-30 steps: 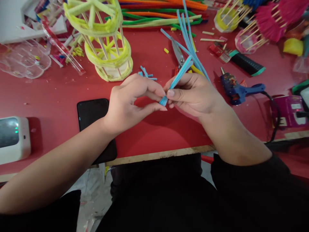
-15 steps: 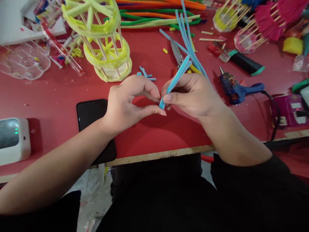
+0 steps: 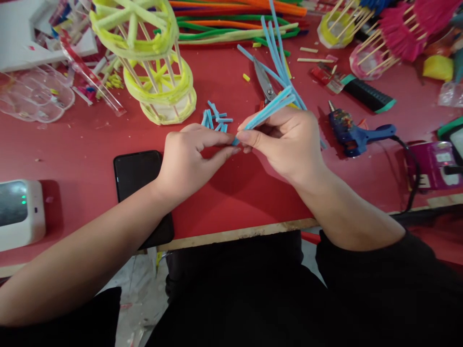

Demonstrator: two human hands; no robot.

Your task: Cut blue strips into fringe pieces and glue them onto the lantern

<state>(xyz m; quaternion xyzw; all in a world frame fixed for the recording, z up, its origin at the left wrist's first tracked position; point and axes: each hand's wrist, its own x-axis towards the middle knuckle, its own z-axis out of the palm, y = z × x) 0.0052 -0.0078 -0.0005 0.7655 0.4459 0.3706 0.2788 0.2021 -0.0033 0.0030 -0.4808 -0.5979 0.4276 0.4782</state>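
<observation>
No text can be read for certain; the purple box (image 3: 430, 164) bears white patches (image 3: 443, 157) (any marks there too blurred).

The bunched stems (image 3: 268, 110) at the centre are light blue, the tabletop (image 3: 231, 202) red, the ringed frame (image 3: 142, 53) at upper left bright yellow, the glue gun (image 3: 356, 135) at right blue.

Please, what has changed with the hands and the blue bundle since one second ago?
The light blue bundle tilts flatter, its near end shifted left; the left hand's finger and thumb closed in around that end. The right hand keeps its grip. More cut blue pieces show. Phone and glue gun stayed.
</observation>
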